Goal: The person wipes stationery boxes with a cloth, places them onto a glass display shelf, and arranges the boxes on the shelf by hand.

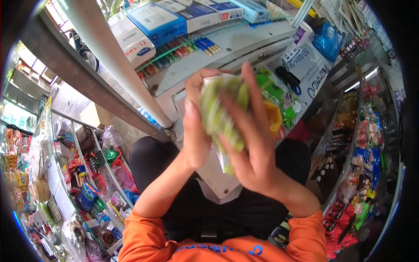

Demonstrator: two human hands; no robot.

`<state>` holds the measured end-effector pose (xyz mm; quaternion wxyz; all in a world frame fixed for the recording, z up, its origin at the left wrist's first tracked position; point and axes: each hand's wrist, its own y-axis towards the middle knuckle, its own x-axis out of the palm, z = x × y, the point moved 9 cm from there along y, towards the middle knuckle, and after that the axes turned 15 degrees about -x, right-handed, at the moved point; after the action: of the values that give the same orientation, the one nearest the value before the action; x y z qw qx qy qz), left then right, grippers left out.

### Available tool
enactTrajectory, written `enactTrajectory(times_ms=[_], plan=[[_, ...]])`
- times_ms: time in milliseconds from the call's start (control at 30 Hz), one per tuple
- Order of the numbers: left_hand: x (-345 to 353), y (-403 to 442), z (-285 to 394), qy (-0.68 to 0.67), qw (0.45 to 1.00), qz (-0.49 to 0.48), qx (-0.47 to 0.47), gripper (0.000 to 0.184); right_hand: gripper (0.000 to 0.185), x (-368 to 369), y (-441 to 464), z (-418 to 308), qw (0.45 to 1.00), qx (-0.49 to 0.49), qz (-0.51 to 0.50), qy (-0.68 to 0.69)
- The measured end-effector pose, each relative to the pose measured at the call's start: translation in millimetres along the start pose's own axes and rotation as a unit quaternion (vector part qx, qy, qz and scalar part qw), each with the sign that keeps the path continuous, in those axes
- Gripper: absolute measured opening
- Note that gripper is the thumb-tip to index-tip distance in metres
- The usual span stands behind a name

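A yellow-green packet [216, 107] with white at its edges is in front of my chest, smeared by motion, so its contents cannot be made out. My left hand [195, 124] wraps round its left side, the thumb upright along it. Across the packet's right side lies my right hand [257, 150], thumb and fingers against it and one finger pointing up. The right fingers are partly blurred. Below the hands is a pale board or stool top [220, 181] between my knees.
Several boxes, among them a blue one [161, 24], stand on a glass-topped counter [235, 54] ahead. Beside it are a yellow bag [273, 118], green packets [268, 85] and a black object [287, 77]. Crowded shelves flank both sides. A white post [126, 56] rises at the left.
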<state>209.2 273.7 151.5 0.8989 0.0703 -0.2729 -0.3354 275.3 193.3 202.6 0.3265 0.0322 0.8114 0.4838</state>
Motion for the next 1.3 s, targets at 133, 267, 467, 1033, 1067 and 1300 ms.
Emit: enactTrajectory(times_ms=[133,267,467,1033,1067,1300], plan=[[-1.1,-1.8,7.6,0.085,0.994,0.075,-0.004,0.091,0.045,-15.3,14.4,18.5,0.987,0.009,0.149,0.054],[-11.0,-3.9,4.8,0.119,0.983,0.134,-0.032,0.08,0.032,-34.8,26.5,50.3,0.976,0.125,0.176,-0.026],[-28.2,-1.7,6.7,0.046,0.99,0.127,-0.036,0.07,0.059,-90.8,62.9,80.0,0.975,0.058,-0.048,0.208],[1.9,-1.0,4.7,-0.137,0.99,-0.009,-0.027,0.051,0.046,20.7,1.2,-10.2,0.985,-0.076,-0.086,-0.126],[-17.4,-14.8,-21.3,-0.042,0.99,0.065,-0.121,0.057,0.044,5.7,16.6,-2.8,0.985,-0.074,-0.037,-0.148],[2.0,-3.2,-3.3,-0.163,0.98,0.04,-0.11,0.059,0.042,-33.3,2.5,55.9,0.916,0.283,0.215,0.186]])
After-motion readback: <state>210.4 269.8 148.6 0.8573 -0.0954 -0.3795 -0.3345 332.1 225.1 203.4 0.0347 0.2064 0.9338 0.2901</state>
